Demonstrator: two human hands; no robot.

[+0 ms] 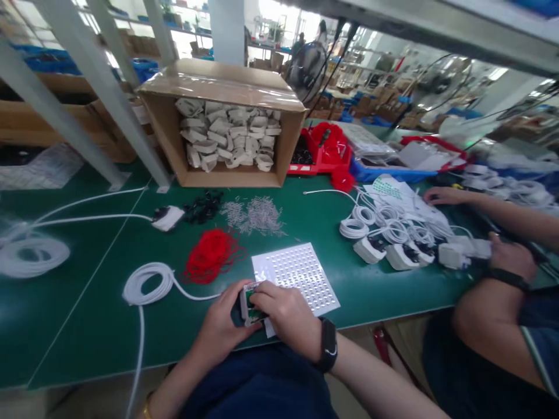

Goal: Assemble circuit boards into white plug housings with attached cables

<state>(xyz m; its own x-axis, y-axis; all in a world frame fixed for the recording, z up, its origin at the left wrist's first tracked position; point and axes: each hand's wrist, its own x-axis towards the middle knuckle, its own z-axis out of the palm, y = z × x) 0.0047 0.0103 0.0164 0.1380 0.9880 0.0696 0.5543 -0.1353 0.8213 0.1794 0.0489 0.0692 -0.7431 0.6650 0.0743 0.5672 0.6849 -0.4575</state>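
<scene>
My left hand (222,326) grips a small white plastic housing (244,311) with a green circuit board inside, its open face up. A white cable (198,297) runs from the left side of my left hand to a coil (148,283) on the bench. My right hand (286,314), with a dark band on the wrist, has its fingertips closed together down inside the housing. Whatever they hold there is hidden. Beneath and behind the hands lies a white sheet (305,273) with rows of small clear dots. A heap of red rings or bands (212,256) is just beyond it.
Small metal pins (262,215) and black parts (204,206) lie in piles. A cardboard box (222,177) of white housings stands behind. Another white unit (168,218) trails cable at left. At right, cabled units (402,256) lie near a co-worker's hands (513,262).
</scene>
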